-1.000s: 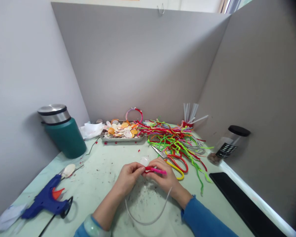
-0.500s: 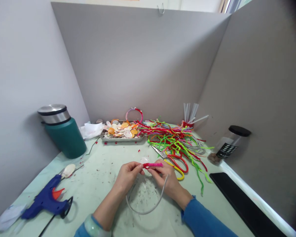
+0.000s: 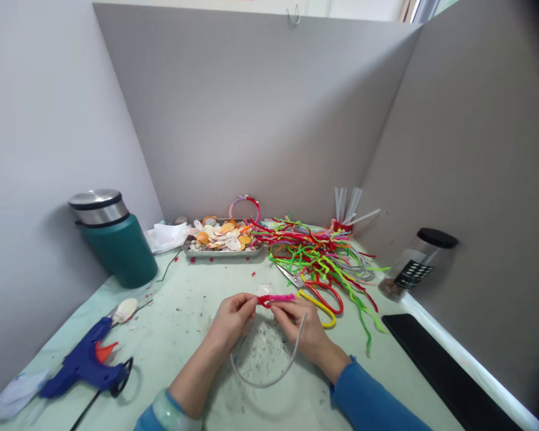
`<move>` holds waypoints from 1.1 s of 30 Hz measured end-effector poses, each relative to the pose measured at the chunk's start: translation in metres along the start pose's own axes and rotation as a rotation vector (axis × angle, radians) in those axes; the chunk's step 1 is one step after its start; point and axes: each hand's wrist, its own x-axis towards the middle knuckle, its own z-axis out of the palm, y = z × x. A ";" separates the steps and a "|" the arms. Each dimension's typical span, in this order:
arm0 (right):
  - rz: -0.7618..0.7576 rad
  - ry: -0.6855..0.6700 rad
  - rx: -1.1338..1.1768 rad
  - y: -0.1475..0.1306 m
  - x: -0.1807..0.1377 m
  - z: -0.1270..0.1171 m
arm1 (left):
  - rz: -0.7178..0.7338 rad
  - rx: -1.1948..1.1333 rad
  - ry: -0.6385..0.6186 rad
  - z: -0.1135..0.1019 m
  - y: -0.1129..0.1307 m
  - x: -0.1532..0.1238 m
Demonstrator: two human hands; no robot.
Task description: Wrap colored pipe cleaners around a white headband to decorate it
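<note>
My left hand point(image 3: 230, 321) and my right hand point(image 3: 299, 324) meet over the table's middle, both pinched on the top of a thin grey hoop-shaped headband point(image 3: 269, 381) that curves down toward me. A pink and red pipe cleaner point(image 3: 278, 297) is wound round the band between my fingertips. A small clear disc point(image 3: 263, 291) lies just behind it.
Red and yellow scissors point(image 3: 320, 296) lie right of my hands, beside a heap of coloured pipe cleaners point(image 3: 317, 248). A metal tray of shells point(image 3: 220, 238) stands behind. A blue glue gun point(image 3: 87, 366), a green flask point(image 3: 114, 238), a jar point(image 3: 415, 262) and a black pad point(image 3: 444, 371) ring the table.
My hands have lifted slightly and turned the headband, so its loop swung from the right side to hang between my wrists. The pipe cleaner end now lies level.
</note>
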 end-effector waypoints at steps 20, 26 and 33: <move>0.039 0.007 0.014 0.003 -0.002 0.006 | 0.014 -0.047 0.004 -0.002 -0.003 0.002; 0.088 -0.081 0.028 0.002 -0.002 0.005 | 0.004 -0.052 0.017 -0.001 -0.005 0.004; 0.086 -0.174 0.072 -0.006 -0.001 -0.002 | -0.012 -0.068 0.035 -0.001 -0.006 0.003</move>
